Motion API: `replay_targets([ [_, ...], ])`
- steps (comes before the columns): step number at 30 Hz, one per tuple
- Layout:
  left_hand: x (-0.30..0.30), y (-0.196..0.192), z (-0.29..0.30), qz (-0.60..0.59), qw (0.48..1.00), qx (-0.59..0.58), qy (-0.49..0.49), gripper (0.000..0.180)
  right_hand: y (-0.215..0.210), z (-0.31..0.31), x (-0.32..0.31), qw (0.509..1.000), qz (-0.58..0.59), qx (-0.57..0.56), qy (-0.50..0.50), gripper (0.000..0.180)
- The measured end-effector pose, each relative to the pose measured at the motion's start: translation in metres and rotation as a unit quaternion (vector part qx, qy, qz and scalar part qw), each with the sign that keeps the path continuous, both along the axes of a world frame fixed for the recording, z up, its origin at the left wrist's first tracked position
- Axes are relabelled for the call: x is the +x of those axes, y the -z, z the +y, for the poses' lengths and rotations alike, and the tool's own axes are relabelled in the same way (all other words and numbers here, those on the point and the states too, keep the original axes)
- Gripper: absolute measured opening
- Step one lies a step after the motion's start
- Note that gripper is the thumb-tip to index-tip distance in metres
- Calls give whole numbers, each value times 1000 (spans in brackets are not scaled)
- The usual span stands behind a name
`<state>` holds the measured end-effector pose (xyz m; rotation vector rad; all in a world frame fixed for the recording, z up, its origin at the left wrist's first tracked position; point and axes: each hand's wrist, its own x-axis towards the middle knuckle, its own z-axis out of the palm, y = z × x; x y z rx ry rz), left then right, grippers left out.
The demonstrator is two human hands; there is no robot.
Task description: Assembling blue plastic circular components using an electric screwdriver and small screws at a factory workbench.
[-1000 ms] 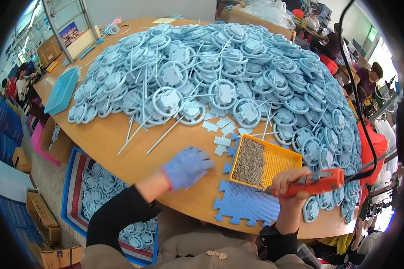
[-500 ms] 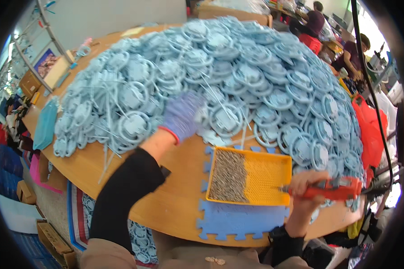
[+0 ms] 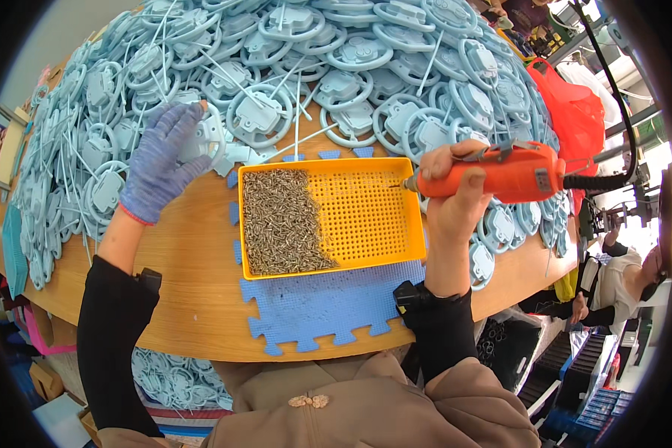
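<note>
My left hand (image 3: 160,160), in a purple-blue knit glove, grips a light blue plastic steering-wheel-shaped part (image 3: 213,138) between thumb and fingers at the near edge of the pile. Much of that part is hidden by the glove. Bare-fingered, my right hand (image 3: 452,183) is wrapped round an orange-red electric screwdriver (image 3: 519,170). Its bit points left, over the right rim of a shallow yellow tray (image 3: 417,239). Small metal screws (image 3: 280,224) fill the tray's left side; its perforated bottom shows on the right.
A large heap of light blue plastic parts (image 3: 358,52) covers the far side of the wooden table (image 3: 194,261). Under the tray lies a blue foam mat (image 3: 317,306). A black cable (image 3: 633,119) runs up from the screwdriver. At right are a red bag (image 3: 571,112) and a person (image 3: 623,280).
My view has tipped down and shifted right. My left hand, blurred over the pile before, now holds a part left of the tray. The screwdriver has risen alongside the tray's right end.
</note>
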<state>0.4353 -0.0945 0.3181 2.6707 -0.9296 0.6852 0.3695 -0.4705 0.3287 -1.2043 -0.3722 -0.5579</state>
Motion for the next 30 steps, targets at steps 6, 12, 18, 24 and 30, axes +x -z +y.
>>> replay_targets([
  [6,-50,-39,-31,-36,995,2,93,69,11,-4,3,1000,17,8,3,47],
  [12,-136,-57,-79,-53,988,66,129,56,8,-2,7,1000,13,1,1,44],
  [18,-206,-32,-105,150,977,70,136,54,9,0,9,1000,7,-6,-13,41],
  [24,-226,18,-122,154,979,-126,40,69,7,4,5,1000,13,-1,1,40],
  [30,-235,17,-107,191,966,-175,-17,80,-31,17,-13,999,-32,29,-13,46],
])
